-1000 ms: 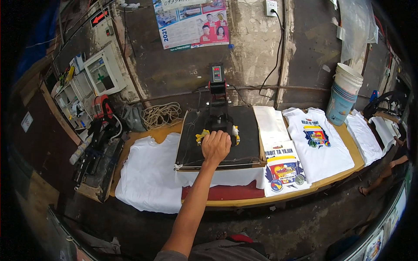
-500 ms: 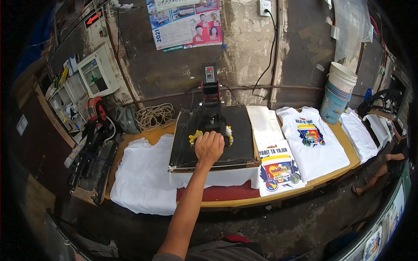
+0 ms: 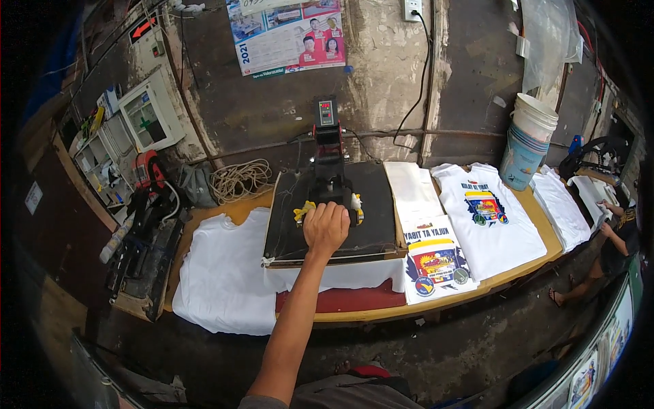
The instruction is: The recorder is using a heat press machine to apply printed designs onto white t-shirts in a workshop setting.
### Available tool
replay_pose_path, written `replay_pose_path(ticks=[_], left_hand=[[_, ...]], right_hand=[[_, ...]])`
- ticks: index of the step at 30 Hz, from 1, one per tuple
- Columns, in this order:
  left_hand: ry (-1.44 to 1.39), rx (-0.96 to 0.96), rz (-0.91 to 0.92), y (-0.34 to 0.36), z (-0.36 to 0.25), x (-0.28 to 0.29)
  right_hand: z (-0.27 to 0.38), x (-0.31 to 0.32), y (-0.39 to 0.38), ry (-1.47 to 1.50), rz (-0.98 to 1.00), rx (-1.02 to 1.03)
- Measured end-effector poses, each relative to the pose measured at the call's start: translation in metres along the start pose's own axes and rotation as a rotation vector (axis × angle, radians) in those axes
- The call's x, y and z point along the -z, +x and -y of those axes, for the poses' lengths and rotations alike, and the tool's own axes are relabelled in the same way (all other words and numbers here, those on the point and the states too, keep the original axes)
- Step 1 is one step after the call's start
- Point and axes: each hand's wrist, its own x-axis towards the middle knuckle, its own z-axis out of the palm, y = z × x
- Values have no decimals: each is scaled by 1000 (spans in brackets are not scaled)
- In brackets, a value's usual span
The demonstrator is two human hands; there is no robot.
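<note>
My left hand (image 3: 327,228) is closed over the handle at the front of a heat press with a black top plate (image 3: 368,242) and a small red-lit controller (image 3: 325,112) on its upright. Yellow wrappings (image 3: 302,213) show beside my fingers. White cloth (image 3: 340,276) hangs out from under the press. A plain white T-shirt (image 3: 221,279) lies to the left. On the right are printed transfer sheets (image 3: 436,266), blank white sheets (image 3: 409,191) and a white T-shirt with a colourful print (image 3: 497,238). My right hand is out of view.
A second press (image 3: 143,252) stands at left beside coiled rope (image 3: 238,180). The yellow bench (image 3: 354,310) runs along the wall, holding stacked buckets (image 3: 523,143) and folded shirts (image 3: 558,211). At far right another person's arm (image 3: 616,238) reaches to the bench. A panel (image 3: 599,354) edges the lower right.
The view has shifted slightly, while my left hand stays on the press handle. The other person at far right has moved further into view, with hands now up at the white items.
</note>
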Motion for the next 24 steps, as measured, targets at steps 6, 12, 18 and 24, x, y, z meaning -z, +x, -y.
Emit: replay_pose_path(ticks=[6, 12, 18, 24], left_hand=[[10, -3, -9, 0, 1, -1], [15, -3, -16, -1, 1, 1], [18, -8, -6, 2, -3, -2], [21, 6, 1, -1, 0, 1]], right_hand=[[1, 0, 2, -33, -47, 6], [2, 2, 4, -64, -100, 6], [6, 2, 8, -84, -156, -6], [-7, 2, -8, -133, -187, -18]])
